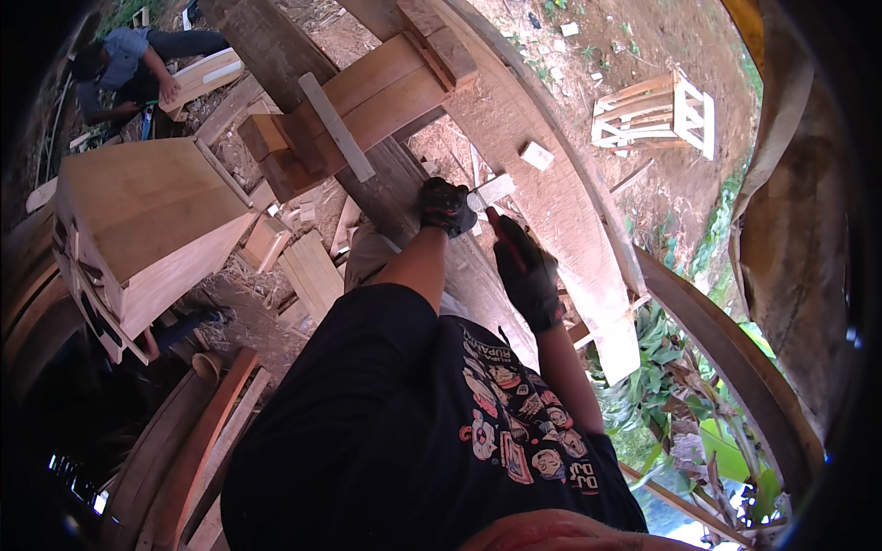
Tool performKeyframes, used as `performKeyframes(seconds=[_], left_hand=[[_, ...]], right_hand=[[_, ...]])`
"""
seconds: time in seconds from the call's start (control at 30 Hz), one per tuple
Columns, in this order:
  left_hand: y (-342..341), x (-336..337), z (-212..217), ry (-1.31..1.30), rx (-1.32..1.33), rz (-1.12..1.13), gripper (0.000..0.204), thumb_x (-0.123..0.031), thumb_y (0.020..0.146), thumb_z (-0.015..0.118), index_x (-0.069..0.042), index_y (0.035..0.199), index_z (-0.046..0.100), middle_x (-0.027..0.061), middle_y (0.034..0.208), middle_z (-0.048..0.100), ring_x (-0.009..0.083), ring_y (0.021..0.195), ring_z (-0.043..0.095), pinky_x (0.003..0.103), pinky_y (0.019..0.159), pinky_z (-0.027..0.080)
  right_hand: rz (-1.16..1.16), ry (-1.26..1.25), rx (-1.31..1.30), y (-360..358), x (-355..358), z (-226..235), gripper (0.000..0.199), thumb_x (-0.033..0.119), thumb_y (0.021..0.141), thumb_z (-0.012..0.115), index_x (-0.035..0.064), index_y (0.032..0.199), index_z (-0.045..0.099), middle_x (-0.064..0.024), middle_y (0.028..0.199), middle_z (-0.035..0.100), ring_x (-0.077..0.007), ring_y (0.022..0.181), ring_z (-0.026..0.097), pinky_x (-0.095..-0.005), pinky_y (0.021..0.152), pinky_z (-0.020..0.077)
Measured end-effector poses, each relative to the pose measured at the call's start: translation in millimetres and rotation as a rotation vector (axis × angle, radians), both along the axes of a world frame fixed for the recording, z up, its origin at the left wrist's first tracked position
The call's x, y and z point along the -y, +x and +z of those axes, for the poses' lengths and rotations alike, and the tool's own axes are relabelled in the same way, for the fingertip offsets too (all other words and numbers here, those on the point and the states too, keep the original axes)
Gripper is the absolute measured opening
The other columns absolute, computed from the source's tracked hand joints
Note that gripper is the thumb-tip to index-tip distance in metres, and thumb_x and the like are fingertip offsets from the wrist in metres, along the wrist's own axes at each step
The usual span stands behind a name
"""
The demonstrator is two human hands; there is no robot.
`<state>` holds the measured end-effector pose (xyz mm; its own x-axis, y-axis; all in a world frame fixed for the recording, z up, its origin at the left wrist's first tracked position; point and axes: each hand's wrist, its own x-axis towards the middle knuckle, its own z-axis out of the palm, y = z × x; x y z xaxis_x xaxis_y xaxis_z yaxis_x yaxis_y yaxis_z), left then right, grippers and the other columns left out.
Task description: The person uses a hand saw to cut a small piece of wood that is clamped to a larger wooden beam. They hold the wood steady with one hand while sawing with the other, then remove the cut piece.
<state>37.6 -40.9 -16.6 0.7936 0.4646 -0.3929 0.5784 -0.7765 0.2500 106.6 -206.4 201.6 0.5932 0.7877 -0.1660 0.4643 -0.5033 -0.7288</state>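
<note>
My left hand (pixel 447 207), in a dark glove, is closed round the near end of a small pale strip of wood (pixel 496 189). The strip lies over a long weathered beam and the edge of a broad plank. Close by on the right, my right hand (pixel 527 275), also gloved, grips a slim tool with a reddish handle (pixel 497 223). The tool's upper end meets the strip beside my left fingers. Its working end is too small to make out, so I cannot tell its kind.
A broad curved plank (pixel 560 220) bears a small wood block (pixel 537 155). Beyond my left hand stands a heavy wooden piece (pixel 386 92) with a loose batten (pixel 336 127) across it. A wooden box (pixel 156 207) is at left, a slatted frame (pixel 654 115) at far right. Another person (pixel 129 69) works far left.
</note>
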Motion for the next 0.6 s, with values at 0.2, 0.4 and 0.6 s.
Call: performKeyframes(seconds=[0.2,0.4,0.6], left_hand=[[1,-2,4,-0.028,0.02,-0.004,0.039,-0.045,0.078,0.077,-0.015,0.102,0.082,0.0144,0.097,0.081,0.0354,0.104,0.074,0.047,0.105,0.051],[-4,-1,7,-0.026,0.052,0.022,0.041,-0.045,0.076,0.079,-0.014,0.103,0.082,0.0138,0.098,0.081,0.0361,0.104,0.074,0.051,0.1,0.054],[-8,2,-6,0.105,0.04,-0.027,0.032,-0.04,0.079,0.078,-0.015,0.099,0.081,0.0119,0.094,0.08,0.0343,0.099,0.075,0.05,0.095,0.055]], right_hand=[[0.103,-0.133,0.067,-22,75,115,0.058,0.003,0.094,0.067,0.0141,0.151,0.061,-0.008,0.15,0.068,-0.0322,0.109,0.078,-0.0405,0.082,0.0652],[0.028,-0.082,0.006,-15,44,66,0.058,0.009,0.1,0.063,0.0211,0.156,0.058,-0.0108,0.138,0.075,-0.0352,0.099,0.079,-0.0442,0.079,0.0639],[0.058,0.089,0.009,13,-51,-107,0.053,0.017,0.104,0.061,0.0223,0.156,0.057,-0.0137,0.137,0.074,-0.04,0.107,0.077,-0.0482,0.088,0.0618]])
